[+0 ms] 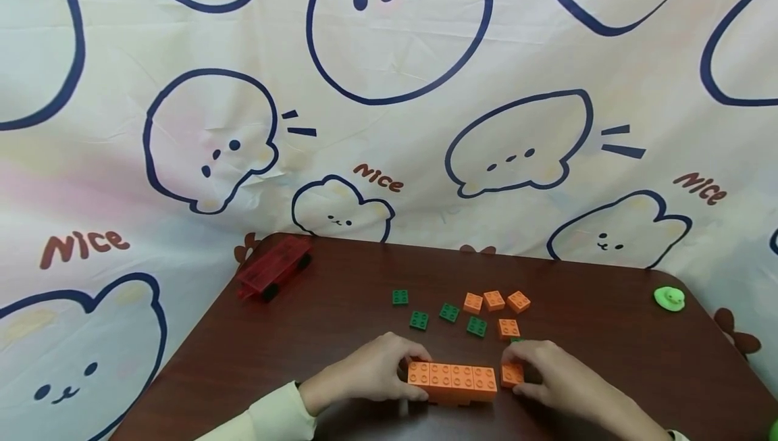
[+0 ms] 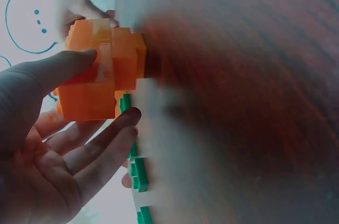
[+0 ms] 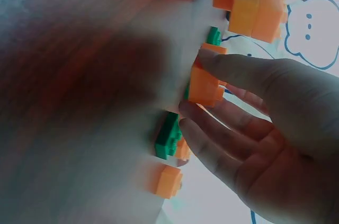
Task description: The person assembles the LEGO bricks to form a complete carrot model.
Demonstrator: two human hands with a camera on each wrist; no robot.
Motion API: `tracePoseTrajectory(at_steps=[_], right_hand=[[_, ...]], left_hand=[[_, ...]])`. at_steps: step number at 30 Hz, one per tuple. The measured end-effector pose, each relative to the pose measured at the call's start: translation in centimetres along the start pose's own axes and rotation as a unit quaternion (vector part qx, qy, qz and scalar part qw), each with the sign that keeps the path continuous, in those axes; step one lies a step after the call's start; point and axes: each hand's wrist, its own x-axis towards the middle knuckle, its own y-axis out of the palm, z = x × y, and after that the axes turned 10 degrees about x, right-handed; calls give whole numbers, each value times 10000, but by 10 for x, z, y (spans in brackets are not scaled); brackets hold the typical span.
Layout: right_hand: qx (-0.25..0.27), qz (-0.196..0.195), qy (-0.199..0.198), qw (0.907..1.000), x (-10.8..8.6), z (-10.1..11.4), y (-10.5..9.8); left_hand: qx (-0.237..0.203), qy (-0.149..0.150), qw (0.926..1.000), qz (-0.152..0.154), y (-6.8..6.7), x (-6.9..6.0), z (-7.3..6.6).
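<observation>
An orange block assembly (image 1: 452,380), wide on top and stepped narrower underneath, is in my left hand (image 1: 377,368), pinched at its left end between thumb and fingers. The left wrist view shows my left thumb across the side of the orange assembly (image 2: 87,97). Just right of the assembly, with a small gap between, my right hand (image 1: 556,377) pinches a single orange brick (image 1: 512,375). In the right wrist view my right hand (image 3: 286,113) has its thumb on that orange brick (image 3: 203,86); the assembly (image 3: 257,7) is beyond it.
Behind the hands on the dark brown table (image 1: 340,292) lie several loose green bricks (image 1: 419,320) and several orange bricks (image 1: 494,300). A translucent red box-like object with black wheels (image 1: 276,267) is at the back left. A light green toy (image 1: 669,298) sits near the right edge.
</observation>
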Motion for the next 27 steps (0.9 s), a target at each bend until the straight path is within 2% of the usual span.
tracePoseTrajectory(at_steps=[4, 7, 12, 15, 23, 25, 27], right_hand=[[61, -303, -96, 9995, 0, 9, -5], [81, -681, -385, 9969, 1, 15, -5], [-80, -1342, -1007, 9858, 1, 24, 1], [-97, -1575, -1309, 9788, 2, 31, 4], [645, -1799, -2421, 9512, 11, 44, 15], [723, -1772, -2633, 9455, 14, 48, 19], [769, -1699, -2728, 9438, 17, 52, 23]], left_hand=[[-157, -14, 9999, 0, 2, 0, 1], [-224, -14, 9997, -46, 4, 1, 2], [-525, -11, 9986, -35, 5, 1, 4], [-783, -60, 9969, -7, 5, -2, 6], [-1293, -149, 9902, -509, 3, -18, 12], [-1382, -122, 9887, -562, 3, -21, 12], [-1434, -93, 9879, -581, 3, -22, 11]])
